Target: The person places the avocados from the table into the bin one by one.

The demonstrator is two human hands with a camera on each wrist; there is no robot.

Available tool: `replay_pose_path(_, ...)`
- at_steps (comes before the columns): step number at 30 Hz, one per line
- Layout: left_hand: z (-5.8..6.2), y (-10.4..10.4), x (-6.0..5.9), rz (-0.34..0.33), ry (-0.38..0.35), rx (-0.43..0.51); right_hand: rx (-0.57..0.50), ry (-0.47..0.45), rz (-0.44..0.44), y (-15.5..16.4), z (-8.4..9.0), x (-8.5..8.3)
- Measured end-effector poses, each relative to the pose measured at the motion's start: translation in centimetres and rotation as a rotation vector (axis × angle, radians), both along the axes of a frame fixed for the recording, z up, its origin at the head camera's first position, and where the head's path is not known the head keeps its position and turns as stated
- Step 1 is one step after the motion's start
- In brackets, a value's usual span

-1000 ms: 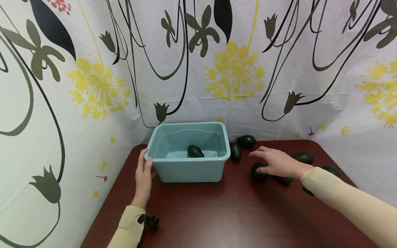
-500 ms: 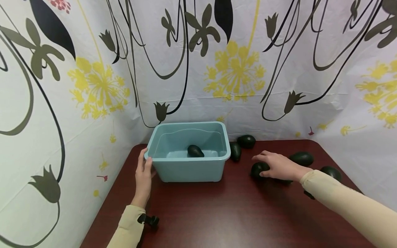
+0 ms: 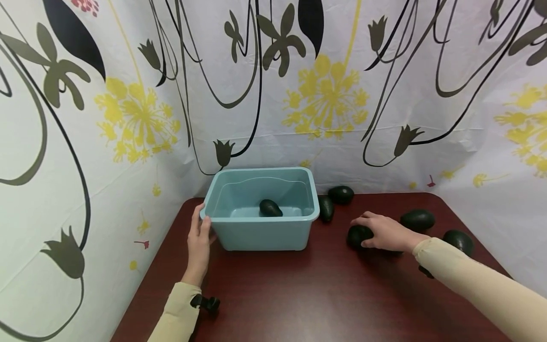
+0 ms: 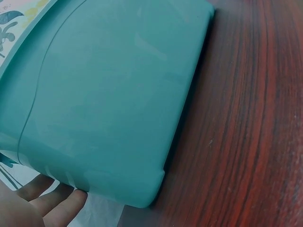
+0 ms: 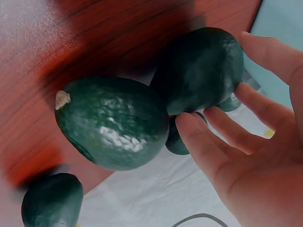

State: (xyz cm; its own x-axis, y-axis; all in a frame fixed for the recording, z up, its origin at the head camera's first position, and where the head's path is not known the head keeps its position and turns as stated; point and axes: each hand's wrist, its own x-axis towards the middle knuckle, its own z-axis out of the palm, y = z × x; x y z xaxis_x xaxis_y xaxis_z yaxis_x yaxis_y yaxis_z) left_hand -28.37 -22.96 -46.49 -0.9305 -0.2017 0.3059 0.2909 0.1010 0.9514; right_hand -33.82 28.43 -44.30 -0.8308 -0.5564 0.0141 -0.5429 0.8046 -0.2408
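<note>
My left hand [image 3: 200,242] holds the near left corner of a light blue plastic bin [image 3: 260,235]. In the left wrist view, its fingers [image 4: 66,205] press against the bin's side. One dark green avocado [image 3: 270,208] lies inside the bin. To the right of the bin, my right hand [image 3: 386,232] grips an avocado [image 3: 357,236] on the table, thumb in front and fingers behind. In the right wrist view, that avocado [image 5: 201,71] sits between the thumb and fingers. A second avocado [image 5: 113,123] lies against it, mostly hidden under the hand in the head view.
Two avocados, one long [image 3: 326,209] and one farther back [image 3: 341,194], lie beside the bin's right side. Two more, one behind my right wrist [image 3: 417,220] and one by the sleeve [image 3: 458,241], lie at right. A patterned cloth [image 3: 273,95] surrounds the dark red table [image 3: 290,299].
My right hand has come down and closed its thumb and fingers on the avocado. The left hand stays at the bin's corner. The head view has shifted slightly.
</note>
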Motion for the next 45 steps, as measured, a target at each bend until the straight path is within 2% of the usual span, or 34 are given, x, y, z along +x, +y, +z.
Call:
replay_pose_path(18,0.0,-0.2,0.2,-0.013,0.004,0.001,0.007,0.074,-0.001,0.0,-1.4,0.0)
replay_pose_path(31,0.0,-0.1,0.2,-0.007,0.006,-0.012,-0.024,0.076,-0.038,-0.3,-2.3,0.1)
replay_pose_path(45,0.1,-0.2,0.2,-0.005,-0.004,-0.020,-0.040,0.070,-0.026,-0.4,-3.4,0.2)
